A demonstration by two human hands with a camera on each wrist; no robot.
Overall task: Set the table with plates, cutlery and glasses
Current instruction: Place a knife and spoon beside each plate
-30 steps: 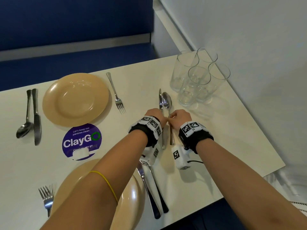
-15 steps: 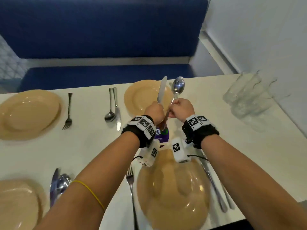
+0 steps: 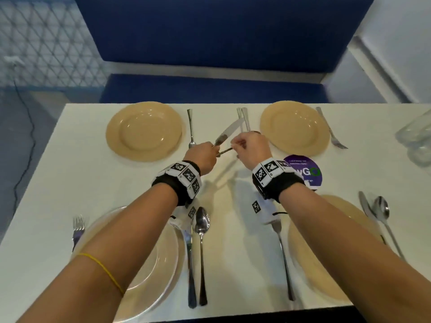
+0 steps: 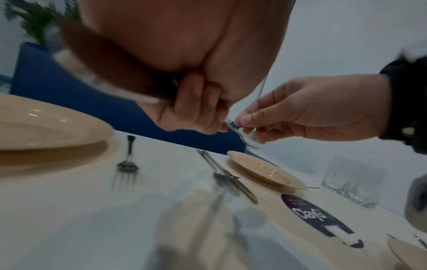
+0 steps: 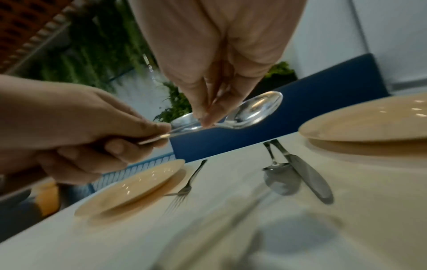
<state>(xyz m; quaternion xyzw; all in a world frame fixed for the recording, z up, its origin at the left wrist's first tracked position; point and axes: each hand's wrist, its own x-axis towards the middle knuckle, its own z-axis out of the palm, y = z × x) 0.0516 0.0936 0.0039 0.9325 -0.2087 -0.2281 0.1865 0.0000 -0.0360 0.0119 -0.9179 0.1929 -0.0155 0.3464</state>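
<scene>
Above the white table [image 3: 70, 171], between the two far plates, my hands meet. My left hand [image 3: 205, 155] grips a knife [image 3: 229, 131] whose blade points up and to the right. It also pinches the handle of a spoon [image 3: 225, 150]. In the right wrist view my right hand [image 5: 208, 113] pinches this spoon [image 5: 256, 109] at its neck, while the left hand [image 5: 92, 127] holds its handle end. The far left plate [image 3: 144, 131] has only a fork [image 3: 190, 129], on its right. Blurred glasses [image 3: 417, 141] stand at the right edge.
The far right plate [image 3: 295, 127] has a spoon and knife pair [image 3: 242, 115] on one side and a fork [image 3: 331, 131] on the other. Two near plates [image 3: 151, 264] [image 3: 314, 264] lie with cutlery beside them. A purple sticker [image 3: 305, 171] is on the table; a blue bench runs behind.
Both hands lifted the knife and spoon from beside the glasses and carried them left over the table. The head view swung left. The right hand now pinches the spoon apart from the knife.
</scene>
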